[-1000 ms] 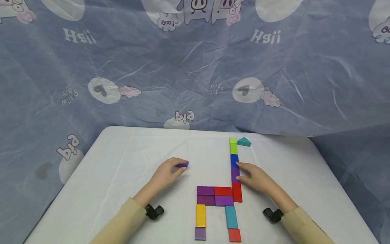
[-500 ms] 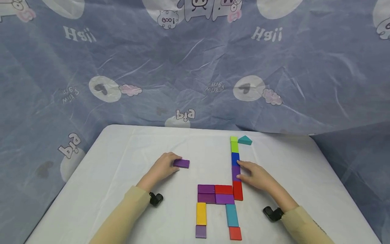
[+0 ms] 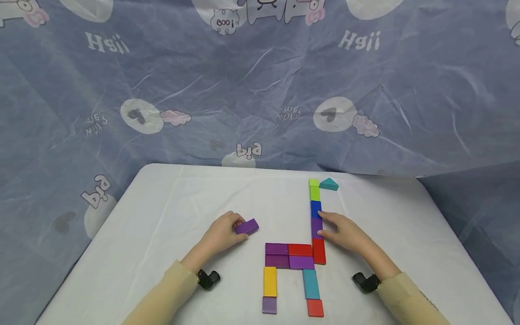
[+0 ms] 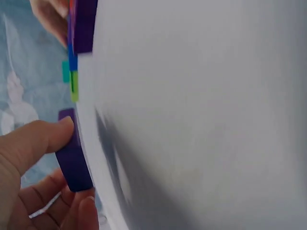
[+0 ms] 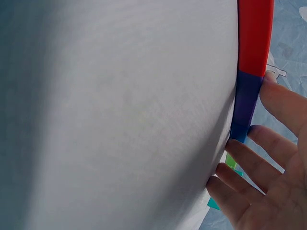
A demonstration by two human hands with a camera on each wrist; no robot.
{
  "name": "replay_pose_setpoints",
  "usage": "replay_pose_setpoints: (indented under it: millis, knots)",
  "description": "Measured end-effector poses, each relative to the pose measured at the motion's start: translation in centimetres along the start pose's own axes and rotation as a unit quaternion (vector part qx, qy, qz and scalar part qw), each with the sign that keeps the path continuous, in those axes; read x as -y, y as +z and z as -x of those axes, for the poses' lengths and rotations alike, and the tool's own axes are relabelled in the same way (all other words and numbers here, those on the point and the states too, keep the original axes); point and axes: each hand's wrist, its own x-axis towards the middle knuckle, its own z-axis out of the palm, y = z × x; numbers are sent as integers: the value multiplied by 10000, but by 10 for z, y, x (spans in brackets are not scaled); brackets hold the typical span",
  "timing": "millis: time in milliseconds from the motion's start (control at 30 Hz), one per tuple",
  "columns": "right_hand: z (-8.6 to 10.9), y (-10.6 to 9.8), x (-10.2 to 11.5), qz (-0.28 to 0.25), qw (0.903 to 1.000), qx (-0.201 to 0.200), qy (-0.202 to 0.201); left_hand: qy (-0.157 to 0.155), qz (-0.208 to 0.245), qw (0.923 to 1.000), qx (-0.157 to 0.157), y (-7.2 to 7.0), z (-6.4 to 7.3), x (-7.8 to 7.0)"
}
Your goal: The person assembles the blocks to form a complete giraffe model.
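Note:
My left hand (image 3: pixel 221 233) pinches a purple rectangular block (image 3: pixel 247 226) between thumb and fingers, left of the laid-out blocks. In the left wrist view the thumb lies on one face of this purple block (image 4: pixel 74 155). My right hand (image 3: pixel 344 231) rests beside the upright column on the right. Its thumb touches a purple block (image 3: pixel 317 228) and its forefinger a blue block (image 3: pixel 316 209). A red block (image 3: pixel 318 251) lies at the column's lower end, two lime green pieces (image 3: pixel 314 193) at its top. A teal triangular block (image 3: pixel 329 183) lies beside the top piece.
Left of the column's foot, purple and red blocks form two rows (image 3: pixel 277 260). Below them stand two legs: a yellow block (image 3: pixel 270 281) over a purple one, and a blue-teal block (image 3: pixel 311 284) over a red one. A patterned cloth (image 3: pixel 260 81) hangs behind the white table (image 3: pixel 203 189).
My left hand has shifted slightly, turning the purple block so that it now lies at a slant. My right hand stays by the column. The head view has tilted slightly.

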Motion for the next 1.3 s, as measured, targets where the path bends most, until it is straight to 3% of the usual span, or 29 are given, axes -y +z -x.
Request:
replay_pose_setpoints:
  millis: [200, 433, 767, 1300]
  knots:
    - [-1, -3, 0, 13, 10000, -31, -31, 154, -46, 9999, -4, 9, 29, -17]
    - [-2, -1, -1, 18, 10000, -20, -53, 205, -66, 9998, 20, 18, 45, -22]
    - [-1, -2, 2, -14, 10000, 33, -15, 294, -177, 9994, -55, 21, 49, -26]
    - [1, -2, 5, -25, 10000, 96, -2, 299, -152, 9994, 96, 19, 51, -26]
